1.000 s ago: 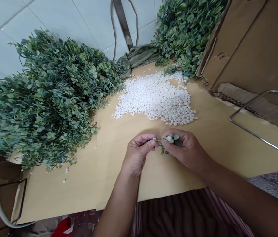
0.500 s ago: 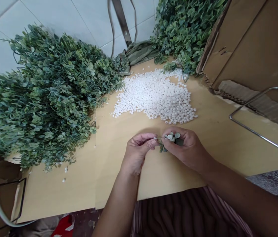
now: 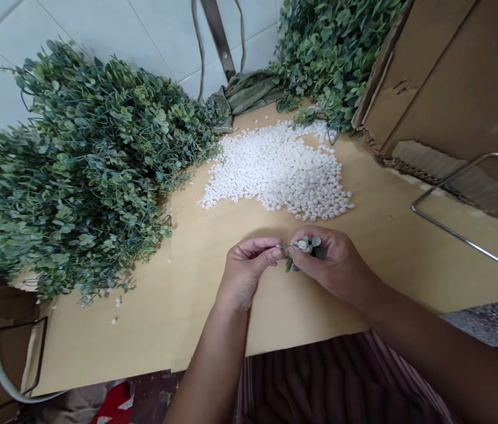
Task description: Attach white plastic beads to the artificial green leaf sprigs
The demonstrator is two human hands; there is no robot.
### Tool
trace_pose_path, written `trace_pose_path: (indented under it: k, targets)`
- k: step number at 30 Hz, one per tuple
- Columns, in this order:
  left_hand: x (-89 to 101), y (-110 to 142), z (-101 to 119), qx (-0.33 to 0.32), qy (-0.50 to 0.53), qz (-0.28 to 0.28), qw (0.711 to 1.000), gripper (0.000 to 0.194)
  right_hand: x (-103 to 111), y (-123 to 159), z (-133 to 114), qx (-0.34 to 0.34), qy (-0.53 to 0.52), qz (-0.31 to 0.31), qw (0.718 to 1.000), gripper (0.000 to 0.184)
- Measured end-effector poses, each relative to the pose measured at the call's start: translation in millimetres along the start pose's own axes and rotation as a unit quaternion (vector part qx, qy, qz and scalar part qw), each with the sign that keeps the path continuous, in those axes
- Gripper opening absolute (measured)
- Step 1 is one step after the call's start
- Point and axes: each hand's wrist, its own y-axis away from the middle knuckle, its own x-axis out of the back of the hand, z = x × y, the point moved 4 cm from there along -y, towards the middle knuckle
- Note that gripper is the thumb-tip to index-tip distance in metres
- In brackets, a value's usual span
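the fingers of the right hand are closed in a pinch on a small leafy sprig, which is held above the front part of the table, between the two hands. the sprig is made up of rounded, dusty grey-green leaves; some are spread above the thumb, and a few darker, bluish-green ones are seen hanging below the fingertips. among the upper leaves a white bloom is set, small and rounded, with what look like layered petals, though it is partly covered by the thumb. the fingers of the left hand are pressed together at the tips, just beside the sprig, around a small pale piece; too little of it is shown for its shape to be told.

to the left, two or three loose white bits are scattered on the table. beyond the hands, a broad pile of small, round white pieces is spread, crowded in the middle and thinned out at the edges. the left side is filled by a large heap of greenery, with similar rounded leaves. farther back, more foliage is massed beside a cardboard box, and a tiled wall is seen behind.
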Motion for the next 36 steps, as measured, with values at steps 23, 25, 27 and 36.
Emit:
trace_pose_path:
  k: [23, 25, 27, 36]
  targets:
    - [0.4, -2.3, -1.0, -0.017, -0.017, -0.020, 0.999, 0.025, -3.3, -1.3, 2.1, -0.027, -0.071, -0.009, 0.997, 0.013]
    - [1.1, -2.3, -1.2, -0.018, -0.014, -0.018, 1.000, 0.026, -3.2, -1.2, 2.9, -0.026, -0.068, -0.009, 0.997, 0.013]
    - [1.3, -2.1, -1.1, -0.015, -0.008, -0.017, 1.000, 0.027, -3.1, -0.8, 4.2, -0.026, -0.062, -0.009, 0.998, 0.013]
    - [-0.9, -0.9, 0.8, -0.015, -0.019, -0.017, 1.000, 0.028, -4.5, 0.9, 6.2, -0.039, -0.054, -0.021, 0.998, 0.014]
